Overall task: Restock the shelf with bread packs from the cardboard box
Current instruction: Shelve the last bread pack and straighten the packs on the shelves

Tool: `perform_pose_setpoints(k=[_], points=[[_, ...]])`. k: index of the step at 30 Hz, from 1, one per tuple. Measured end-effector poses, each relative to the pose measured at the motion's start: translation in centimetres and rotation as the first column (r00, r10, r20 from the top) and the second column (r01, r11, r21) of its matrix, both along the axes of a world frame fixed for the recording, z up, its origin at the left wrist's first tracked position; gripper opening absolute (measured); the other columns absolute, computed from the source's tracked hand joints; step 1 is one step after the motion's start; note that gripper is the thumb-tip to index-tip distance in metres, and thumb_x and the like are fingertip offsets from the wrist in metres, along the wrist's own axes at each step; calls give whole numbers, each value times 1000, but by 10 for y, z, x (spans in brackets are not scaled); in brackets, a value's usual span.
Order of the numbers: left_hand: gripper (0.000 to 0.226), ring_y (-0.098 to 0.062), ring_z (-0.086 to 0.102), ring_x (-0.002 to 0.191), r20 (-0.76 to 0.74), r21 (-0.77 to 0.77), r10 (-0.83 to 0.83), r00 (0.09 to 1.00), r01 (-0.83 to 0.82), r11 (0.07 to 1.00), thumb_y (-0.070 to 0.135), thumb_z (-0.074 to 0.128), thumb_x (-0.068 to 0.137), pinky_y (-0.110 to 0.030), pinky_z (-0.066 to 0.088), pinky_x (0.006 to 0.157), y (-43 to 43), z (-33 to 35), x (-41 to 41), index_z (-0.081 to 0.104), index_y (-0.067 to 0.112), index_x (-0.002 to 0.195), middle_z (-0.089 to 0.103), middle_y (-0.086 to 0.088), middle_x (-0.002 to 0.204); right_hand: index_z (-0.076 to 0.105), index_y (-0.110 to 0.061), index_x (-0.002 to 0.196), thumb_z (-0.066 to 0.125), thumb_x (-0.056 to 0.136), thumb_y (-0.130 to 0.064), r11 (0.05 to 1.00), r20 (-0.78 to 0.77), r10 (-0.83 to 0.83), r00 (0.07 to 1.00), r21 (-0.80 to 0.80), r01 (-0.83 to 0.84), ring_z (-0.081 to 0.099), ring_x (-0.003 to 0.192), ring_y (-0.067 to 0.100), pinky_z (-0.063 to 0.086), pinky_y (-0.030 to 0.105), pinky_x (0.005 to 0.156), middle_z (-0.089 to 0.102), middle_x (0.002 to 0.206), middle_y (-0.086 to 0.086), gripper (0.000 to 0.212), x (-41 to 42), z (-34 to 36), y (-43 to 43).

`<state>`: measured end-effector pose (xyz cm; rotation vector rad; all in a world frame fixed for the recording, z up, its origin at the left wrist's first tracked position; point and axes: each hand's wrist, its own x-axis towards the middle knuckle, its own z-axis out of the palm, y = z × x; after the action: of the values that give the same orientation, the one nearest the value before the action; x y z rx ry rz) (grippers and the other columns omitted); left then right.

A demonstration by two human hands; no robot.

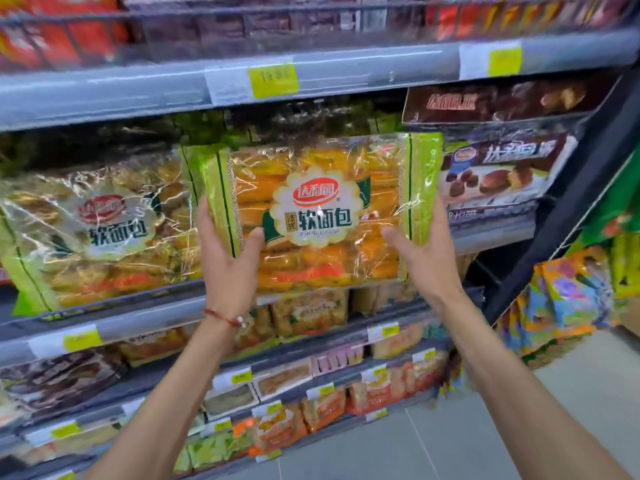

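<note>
Bread pack (pixel 322 209) occupies frame centre, held upright with its printed face toward the camera, clear film showing orange-wrapped rolls inside and green bands down both side edges. Left hand (pixel 227 261) grips the pack's lower edge at 9 o'clock: thumb pressed on the front film, fingers wrapped behind the green band and out of sight. Right hand (pixel 420 251) grips the opposite edge at 3 o'clock in the same way, thumb on the front, remaining fingers behind the pack. Both hands are closed on the pack; neither is spread wide. A red cord bracelet (pixel 225 318) sits on the left wrist.

The pack stands at the front of the middle shelf (pixel 145 317); whether its base rests on the shelf cannot be told. A second pack of the same kind (pixel 100 230) lies on that shelf at 9 o'clock, just beside the held one, tilted and blurred. Brown chocolate-type packs (pixel 498 168) are stacked at 2 o'clock. A yellow price tag (pixel 273 79) sits on the upper shelf rail at 12 o'clock. Lower shelves at 6 o'clock carry smaller packaged goods (pixel 311 313), detail too blurred to read. Grey floor (pixel 485 438) shows at 5 o'clock.
</note>
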<state>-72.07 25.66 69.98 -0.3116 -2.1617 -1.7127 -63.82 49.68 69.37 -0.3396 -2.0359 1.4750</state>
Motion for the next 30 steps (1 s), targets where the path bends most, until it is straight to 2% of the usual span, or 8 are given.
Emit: perform_pose_setpoints(k=[3, 6, 10, 14, 17, 22, 26, 30], points=[[81, 7, 15, 141, -53, 40, 42, 998, -40, 998, 20, 64, 95, -13, 13, 115, 16, 9, -27, 12, 21, 158, 15, 14, 159, 6, -25, 164, 74, 92, -34, 999, -26, -15, 1000, 36, 16, 10, 136, -12, 9, 16, 113, 13, 165, -18, 99, -36, 11, 14], [85, 13, 8, 135, -43, 59, 84, 995, -82, 995, 23, 64, 96, -9, 8, 113, 30, 11, -48, 6, 16, 158, 12, 17, 152, 7, -22, 164, 76, 92, -32, 997, -61, -28, 998, 75, 32, 8, 139, -10, 8, 19, 118, 9, 170, -9, 100, -64, 18, 25], [89, 9, 1, 135, 30, 66, 132, 991, -133, 989, 27, 61, 98, -7, 1, 110, 47, 5, -61, -3, 9, 158, 1, 3, 165, 5, -19, 164, 75, 92, -29, 996, -28, -7, 1000, 90, 10, 6, 139, -9, 5, 15, 115, 10, 169, -7, 101, -90, 14, 39], [79, 31, 2, 129, -4, 96, 167, 986, -166, 981, 26, 57, 99, 1, 5, 108, 60, -11, -73, 5, 18, 158, 4, 38, 147, 5, -16, 163, 76, 92, -25, 994, 31, 28, 999, 102, -31, 8, 137, -11, 7, 17, 118, 12, 156, -22, 102, -105, 2, 52], [73, 39, 4, 123, -8, 61, 221, 975, -220, 974, 24, 54, 101, 7, 6, 103, 66, -25, -76, 8, 18, 157, 6, 34, 145, 0, -20, 163, 75, 92, -27, 995, 71, 68, 995, 75, -73, 7, 134, -16, 5, 15, 114, 8, 145, -30, 104, -108, -13, 57], [75, 18, 7, 131, 39, -4, 274, 961, -274, 962, 27, 50, 102, 10, 3, 99, 69, -33, -79, 2, 9, 157, 8, 20, 148, -10, -22, 162, 71, 94, -36, 987, 143, 135, 980, 65, -146, 2, 137, -12, 4, 20, 115, 5, 156, -24, 107, -109, -28, 62], [75, 16, 7, 129, 60, -44, 281, 958, -278, 959, 30, 47, 104, 11, 3, 96, 73, -32, -76, -2, 10, 158, 8, 20, 147, -8, -18, 163, 68, 96, -40, 977, 163, 121, 979, 152, -146, 11, 147, 1, 10, 25, 117, 7, 171, -3, 103, -107, -29, 66], [71, 3, 12, 139, 40, -58, 312, 949, -309, 949, 33, 45, 105, -15, 10, 114, 75, -32, -70, 1, 14, 158, 10, 3, 164, -7, -14, 163, 63, 99, -40, 961, 186, 87, 979, 242, -131, 14, 154, 15, 12, 20, 112, 8, 172, 2, 98, -103, -30, 69]])
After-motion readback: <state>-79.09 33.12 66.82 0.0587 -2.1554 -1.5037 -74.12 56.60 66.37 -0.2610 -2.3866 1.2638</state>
